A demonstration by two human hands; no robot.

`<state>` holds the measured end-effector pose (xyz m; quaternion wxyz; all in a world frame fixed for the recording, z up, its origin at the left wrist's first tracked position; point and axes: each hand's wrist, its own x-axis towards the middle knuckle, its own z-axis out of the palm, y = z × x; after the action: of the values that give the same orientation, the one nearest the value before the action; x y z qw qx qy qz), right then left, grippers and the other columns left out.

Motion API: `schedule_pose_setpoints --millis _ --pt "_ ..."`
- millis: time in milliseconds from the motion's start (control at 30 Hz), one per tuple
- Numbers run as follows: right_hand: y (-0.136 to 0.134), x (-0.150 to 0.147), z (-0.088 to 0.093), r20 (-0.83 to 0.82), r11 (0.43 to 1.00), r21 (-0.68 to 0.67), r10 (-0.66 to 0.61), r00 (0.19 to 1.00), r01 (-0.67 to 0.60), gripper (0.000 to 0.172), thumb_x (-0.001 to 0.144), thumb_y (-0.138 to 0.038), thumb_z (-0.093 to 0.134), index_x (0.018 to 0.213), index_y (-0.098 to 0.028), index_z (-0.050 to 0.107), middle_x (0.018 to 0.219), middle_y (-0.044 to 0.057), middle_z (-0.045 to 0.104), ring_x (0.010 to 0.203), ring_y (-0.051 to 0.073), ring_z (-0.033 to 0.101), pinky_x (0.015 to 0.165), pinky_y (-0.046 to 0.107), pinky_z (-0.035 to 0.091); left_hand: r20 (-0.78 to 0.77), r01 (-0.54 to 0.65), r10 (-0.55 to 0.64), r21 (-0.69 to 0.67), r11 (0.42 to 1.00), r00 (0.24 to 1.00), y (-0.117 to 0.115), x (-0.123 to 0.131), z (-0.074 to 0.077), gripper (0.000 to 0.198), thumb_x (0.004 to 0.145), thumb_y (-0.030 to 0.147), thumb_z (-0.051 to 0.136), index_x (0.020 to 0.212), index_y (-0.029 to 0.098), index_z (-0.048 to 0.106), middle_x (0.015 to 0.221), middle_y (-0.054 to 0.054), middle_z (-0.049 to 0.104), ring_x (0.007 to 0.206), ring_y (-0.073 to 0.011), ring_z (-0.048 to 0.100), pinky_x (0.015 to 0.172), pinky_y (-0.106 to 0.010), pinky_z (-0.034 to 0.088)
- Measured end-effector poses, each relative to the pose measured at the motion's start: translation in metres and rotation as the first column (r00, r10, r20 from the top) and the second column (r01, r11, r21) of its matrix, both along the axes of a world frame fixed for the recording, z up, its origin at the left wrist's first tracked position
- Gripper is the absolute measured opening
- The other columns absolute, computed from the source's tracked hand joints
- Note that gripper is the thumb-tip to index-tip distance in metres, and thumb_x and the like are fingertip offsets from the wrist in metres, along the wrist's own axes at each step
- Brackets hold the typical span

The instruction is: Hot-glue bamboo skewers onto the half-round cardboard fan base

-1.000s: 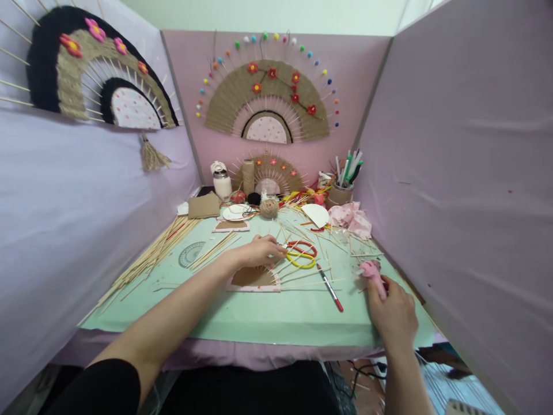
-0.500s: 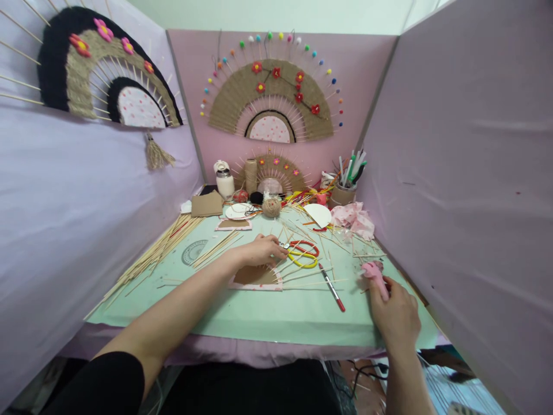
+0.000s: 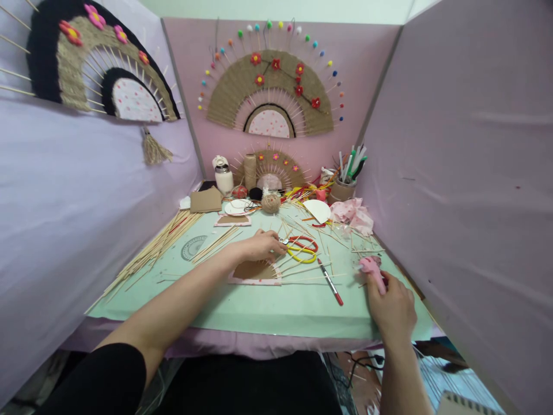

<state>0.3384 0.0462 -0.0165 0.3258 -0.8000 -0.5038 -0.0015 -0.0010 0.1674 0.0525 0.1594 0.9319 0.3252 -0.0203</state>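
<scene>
My left hand (image 3: 261,246) reaches over a half-round cardboard piece (image 3: 254,271) with a pink-and-white edge. Its fingers are bent together at a thin bamboo stick; the fingertips partly hide the contact. Several sticks (image 3: 305,268) fan out from the cardboard to the right. Right beside those fingers lie scissors (image 3: 303,255) with one red and one yellow handle, under some of the sticks. My right hand (image 3: 392,305) is wrapped around a pink glue gun (image 3: 373,272) at the table's right side, its nozzle pointing left. A red-and-silver pen (image 3: 330,282) lies between the hands.
Long bamboo sticks (image 3: 142,259) lie in a pile at left, near a clear protractor (image 3: 194,248). Twine balls (image 3: 271,203), a white bottle (image 3: 223,180), crumpled pink cloth (image 3: 353,215) and a tool-filled jar (image 3: 343,190) stand behind. Panels with decorated fans (image 3: 270,95) enclose the table (image 3: 268,314).
The view has tilted slightly downward, so the table scene sits a little higher. Both hands keep nearly the same place, the left at the cardboard, the right on the glue gun.
</scene>
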Motion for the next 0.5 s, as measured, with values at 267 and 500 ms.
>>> schedule_pose_setpoints --millis 267,500 --pt "0.0003 -0.0001 -0.0023 0.003 1.000 0.023 -0.002 1.000 0.001 0.063 0.087 -0.057 0.040 0.122 -0.012 0.065 0.114 0.021 0.066 0.108 0.037 0.053 0.081 0.045 0.043 0.005 0.004 -0.004 0.006 1.000 1.000 -0.0011 0.0008 0.0013 0.020 0.085 0.025 0.068 0.104 0.029 0.072 0.135 0.001 0.065 0.125 -0.0278 0.044 0.087 -0.036 0.022" --pt "0.0004 0.0018 -0.0027 -0.005 1.000 0.029 0.012 1.000 -0.012 0.063 0.086 -0.057 0.042 0.122 -0.011 0.064 0.112 0.021 0.066 0.108 0.038 0.052 0.080 0.044 0.042 0.007 0.050 -0.051 0.059 0.997 0.999 0.0024 0.0013 -0.0013 0.014 0.085 0.028 0.066 0.098 0.030 0.073 0.130 0.001 0.069 0.119 -0.0269 0.044 0.086 -0.036 0.023"
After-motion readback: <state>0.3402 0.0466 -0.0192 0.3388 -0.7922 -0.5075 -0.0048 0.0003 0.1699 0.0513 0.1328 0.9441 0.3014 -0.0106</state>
